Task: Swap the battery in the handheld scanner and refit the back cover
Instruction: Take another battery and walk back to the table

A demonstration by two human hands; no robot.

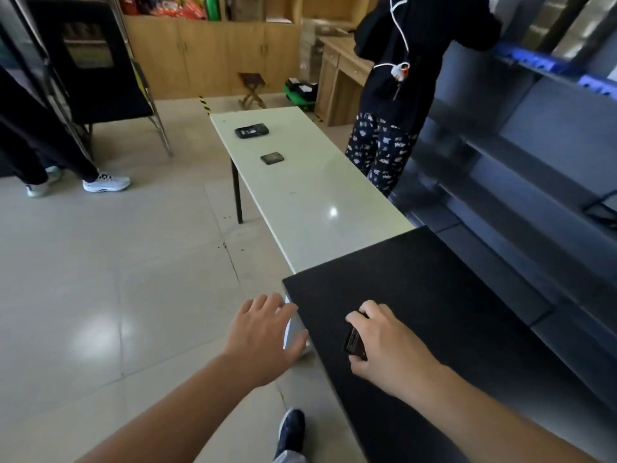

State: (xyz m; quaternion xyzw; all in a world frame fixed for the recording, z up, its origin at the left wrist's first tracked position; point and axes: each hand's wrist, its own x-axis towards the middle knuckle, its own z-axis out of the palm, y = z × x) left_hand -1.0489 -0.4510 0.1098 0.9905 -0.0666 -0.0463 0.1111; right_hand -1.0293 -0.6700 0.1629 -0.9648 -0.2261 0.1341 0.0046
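Tiled floor, pale and glossy; wooden cabinets along the far wall, grey metal shelving on the right. Long white table (317, 195) runs away from the camera, its near end butted against a black surface (434, 312).

Hard to make out: the right hand (387, 342) covers most of a flat black rectangular item (354, 342) on the black surface. Only one edge with a pale label shows; likely a battery, print unreadable. Fingers curl down around it, gripping. Left hand (263, 332) is open, fingers spread, holding nothing, at the corner where the two surfaces meet; whether it touches the edge, cannot tell.

Count on the white table: two dark objects, well apart from the hands. Farther one, the handheld scanner (251, 131), lies flat, oblong, black, with a lighter patch on its upper face; which side is up, unclear. Nearer one, a small dark flat rectangle (272, 158), cover or battery, cannot tell.

Two bystanders, both cut off: one in patterned trousers (380, 152) beside the table, one at left showing only legs and white shoes (106, 182). One dark shoe (292, 429) at bottom edge.
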